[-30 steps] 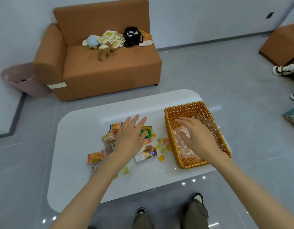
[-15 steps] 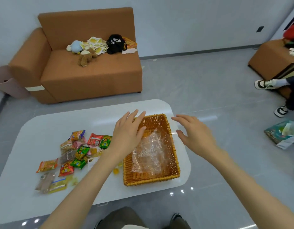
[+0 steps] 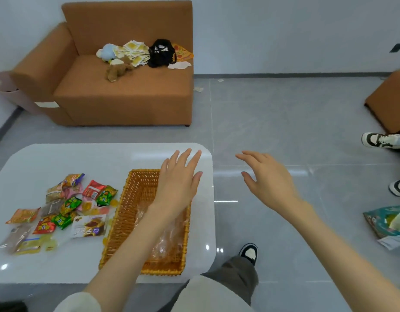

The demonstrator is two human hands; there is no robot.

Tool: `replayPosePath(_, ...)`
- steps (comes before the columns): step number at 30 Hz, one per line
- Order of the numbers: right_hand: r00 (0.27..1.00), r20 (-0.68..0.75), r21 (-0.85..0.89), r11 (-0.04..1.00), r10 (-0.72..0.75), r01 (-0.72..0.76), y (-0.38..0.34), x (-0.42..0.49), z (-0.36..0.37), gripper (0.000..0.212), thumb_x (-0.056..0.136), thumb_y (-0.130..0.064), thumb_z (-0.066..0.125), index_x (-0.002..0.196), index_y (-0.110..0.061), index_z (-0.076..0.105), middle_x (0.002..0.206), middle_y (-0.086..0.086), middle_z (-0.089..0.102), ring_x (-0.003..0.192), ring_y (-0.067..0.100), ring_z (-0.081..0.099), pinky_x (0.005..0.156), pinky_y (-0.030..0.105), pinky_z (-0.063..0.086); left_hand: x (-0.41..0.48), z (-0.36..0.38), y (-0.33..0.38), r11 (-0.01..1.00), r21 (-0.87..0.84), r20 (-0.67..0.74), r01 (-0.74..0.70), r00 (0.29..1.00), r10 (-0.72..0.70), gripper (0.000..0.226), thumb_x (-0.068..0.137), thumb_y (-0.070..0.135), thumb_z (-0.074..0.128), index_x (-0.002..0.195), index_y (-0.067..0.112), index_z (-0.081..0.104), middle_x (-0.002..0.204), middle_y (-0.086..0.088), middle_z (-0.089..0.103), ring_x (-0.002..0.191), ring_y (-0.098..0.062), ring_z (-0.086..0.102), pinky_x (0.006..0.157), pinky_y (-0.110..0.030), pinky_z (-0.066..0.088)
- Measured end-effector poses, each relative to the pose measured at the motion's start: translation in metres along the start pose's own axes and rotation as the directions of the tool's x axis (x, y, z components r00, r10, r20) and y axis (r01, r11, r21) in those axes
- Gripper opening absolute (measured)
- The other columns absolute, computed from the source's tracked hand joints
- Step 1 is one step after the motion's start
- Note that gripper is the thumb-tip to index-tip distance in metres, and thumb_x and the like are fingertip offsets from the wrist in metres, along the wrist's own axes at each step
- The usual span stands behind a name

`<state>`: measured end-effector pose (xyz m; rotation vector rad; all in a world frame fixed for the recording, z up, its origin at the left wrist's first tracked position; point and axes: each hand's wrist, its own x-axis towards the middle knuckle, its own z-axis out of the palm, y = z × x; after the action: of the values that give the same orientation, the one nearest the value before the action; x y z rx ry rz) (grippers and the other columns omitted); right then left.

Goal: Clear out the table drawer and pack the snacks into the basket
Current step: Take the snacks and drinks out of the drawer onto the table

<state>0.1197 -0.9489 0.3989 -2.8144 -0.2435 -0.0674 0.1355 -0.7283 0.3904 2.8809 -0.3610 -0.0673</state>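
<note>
Left hand [image 3: 178,185] flat-fingered over the rectangular woven wicker basket [image 3: 118,221] on the glossy white table [image 3: 82,158], right hand [image 3: 268,179] spread empty off-table, colourful snack packets [image 3: 66,206] beside the basket, one brown-and-white pack [image 3: 89,228] marked "C2".

Bare forearms [image 3: 127,251], cream sleeve [image 3: 77,302], grey-brown trousers [image 3: 235,275], black-and-cream sneaker [image 3: 249,253].

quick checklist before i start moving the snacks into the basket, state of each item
1. Left hand free: ok, open above the orange woven wicker basket.
2. Right hand free: ok, open, past the white table's edge.
3. Basket ready: not ok, crumpled clear plastic film lies inside.
4. Colourful snack packets reachable: ok, piled on the table left of the basket.
5. Drawer cleared: cannot tell, no drawer in view.
</note>
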Motion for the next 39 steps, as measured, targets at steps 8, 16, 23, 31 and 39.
replayPosePath(8,0.995,-0.003,-0.141,0.985,-0.102,0.101,0.157,0.092,-0.032,0.050,0.074,-0.009,0.078,0.121,-0.014,0.064,0.123,0.005,0.065,0.101,0.031,0.064,0.076,0.042,0.053,0.145,0.062,0.117,0.999,0.010,0.068,0.032,0.997,-0.033,0.054,0.103,0.035,0.031,0.153,0.026,0.010,0.160,-0.003,0.012,0.147,-0.026,0.010,0.118,-0.040,0.011)
replayPosePath(16,0.953,0.035,-0.197,0.933,-0.301,0.302,0.260,0.237,-0.037,0.053,0.064,-0.010,0.085,0.114,-0.014,0.068,0.114,0.005,0.069,0.092,0.029,0.067,0.072,0.039,0.054,0.294,0.088,0.153,0.987,0.036,0.009,0.155,0.988,-0.155,0.055,0.094,0.029,0.056,0.145,0.017,0.039,0.145,-0.008,0.045,0.133,-0.032,0.042,0.108,-0.046,0.031)
replayPosePath(23,0.841,0.183,-0.121,0.837,-0.509,0.534,0.313,0.396,-0.016,0.053,0.063,-0.010,0.084,0.113,-0.015,0.068,0.114,0.004,0.069,0.091,0.029,0.067,0.072,0.039,0.054,0.413,0.099,0.145,0.923,0.056,-0.098,0.381,0.922,-0.374,0.053,0.075,0.021,0.078,0.124,0.013,0.062,0.118,-0.009,0.066,0.105,-0.032,0.064,0.089,-0.053,0.048)
replayPosePath(31,0.508,0.347,0.100,0.570,-0.788,0.816,0.272,0.563,0.002,0.052,0.065,-0.009,0.081,0.114,-0.016,0.067,0.115,0.004,0.068,0.093,0.029,0.067,0.073,0.040,0.054,0.480,0.078,0.112,0.642,-0.061,-0.175,0.764,0.625,-0.761,0.048,0.092,0.024,0.061,0.139,0.017,0.050,0.139,-0.008,0.052,0.126,-0.030,0.050,0.107,-0.051,0.034)
replayPosePath(39,0.214,0.338,0.199,0.292,-0.916,0.936,0.161,0.707,0.067,0.049,0.069,-0.009,0.077,0.116,-0.016,0.066,0.118,0.002,0.067,0.098,0.027,0.065,0.077,0.037,0.052,0.531,0.079,0.008,0.283,-0.162,-0.116,0.945,0.267,-0.957,0.053,0.100,0.032,0.045,0.150,0.022,0.030,0.153,-0.004,0.035,0.140,-0.027,0.032,0.115,-0.045,0.022)
